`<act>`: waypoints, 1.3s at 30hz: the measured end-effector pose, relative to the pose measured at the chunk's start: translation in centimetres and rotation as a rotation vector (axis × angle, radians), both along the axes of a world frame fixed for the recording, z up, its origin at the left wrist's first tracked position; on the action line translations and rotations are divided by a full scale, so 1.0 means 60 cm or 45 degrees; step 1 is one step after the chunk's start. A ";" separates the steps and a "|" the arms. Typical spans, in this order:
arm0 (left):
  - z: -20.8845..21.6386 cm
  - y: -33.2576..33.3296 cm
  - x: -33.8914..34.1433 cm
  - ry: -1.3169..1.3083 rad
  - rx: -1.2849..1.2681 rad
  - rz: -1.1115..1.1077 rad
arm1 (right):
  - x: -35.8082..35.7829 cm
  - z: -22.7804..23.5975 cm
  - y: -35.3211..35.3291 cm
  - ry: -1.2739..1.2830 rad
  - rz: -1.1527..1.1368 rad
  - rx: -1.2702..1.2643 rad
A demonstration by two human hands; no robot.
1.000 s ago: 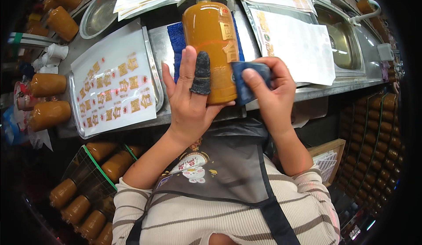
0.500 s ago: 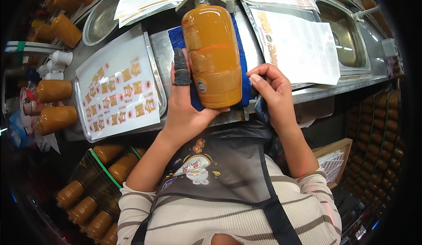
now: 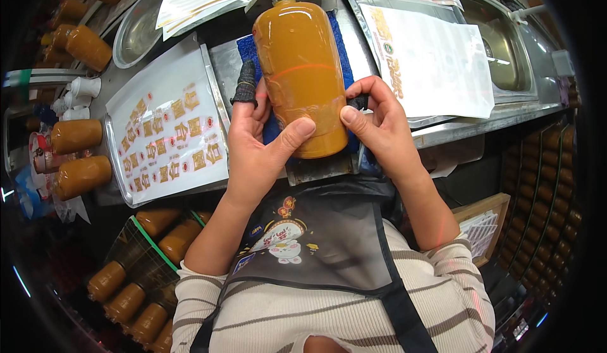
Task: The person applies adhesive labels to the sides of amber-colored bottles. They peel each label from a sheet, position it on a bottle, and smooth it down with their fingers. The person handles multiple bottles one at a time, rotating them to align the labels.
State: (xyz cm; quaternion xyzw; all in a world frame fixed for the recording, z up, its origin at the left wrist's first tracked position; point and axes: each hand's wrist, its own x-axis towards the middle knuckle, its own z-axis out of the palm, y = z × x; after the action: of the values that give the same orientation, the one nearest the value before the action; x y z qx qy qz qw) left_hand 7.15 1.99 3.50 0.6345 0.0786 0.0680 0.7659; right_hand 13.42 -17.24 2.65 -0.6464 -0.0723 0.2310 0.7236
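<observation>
By the left hand [image 3: 258,157], thumb on top, and the right hand [image 3: 382,125], thumb alongside, an orange-brown bottle [image 3: 300,62] is clasped near its base. It is laid over a blue cloth [image 3: 341,46] by the bench's [image 3: 436,136] near edge, long axis and neck pointed toward the far edge. Leftward, a printed sheet [image 3: 171,84] is held in a metal tray [image 3: 219,93].

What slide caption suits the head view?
Left hand and right hand on an orange-brown bottle over a blue cloth, gold-patterned sheet at left.

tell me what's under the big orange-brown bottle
A blue towel shows past both sides of the orange-brown bottle; whatever lies directly beneath it is covered and cannot be seen.
</observation>
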 end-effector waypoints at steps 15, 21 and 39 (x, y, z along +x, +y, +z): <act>0.008 0.000 0.001 0.065 -0.040 -0.002 | 0.021 0.005 -0.010 0.206 0.069 0.177; 0.007 0.000 -0.002 0.051 -0.035 0.010 | 0.002 0.013 -0.007 0.223 0.000 0.278; 0.018 -0.014 0.007 0.050 -0.063 0.111 | 0.001 0.038 -0.007 0.205 -0.081 0.018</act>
State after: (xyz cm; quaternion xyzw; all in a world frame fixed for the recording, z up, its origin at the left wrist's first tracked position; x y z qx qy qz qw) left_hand 7.60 1.13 4.61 0.6124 0.1229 0.0870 0.7761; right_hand 13.47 -17.66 4.96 -0.6224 0.0052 0.2586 0.7387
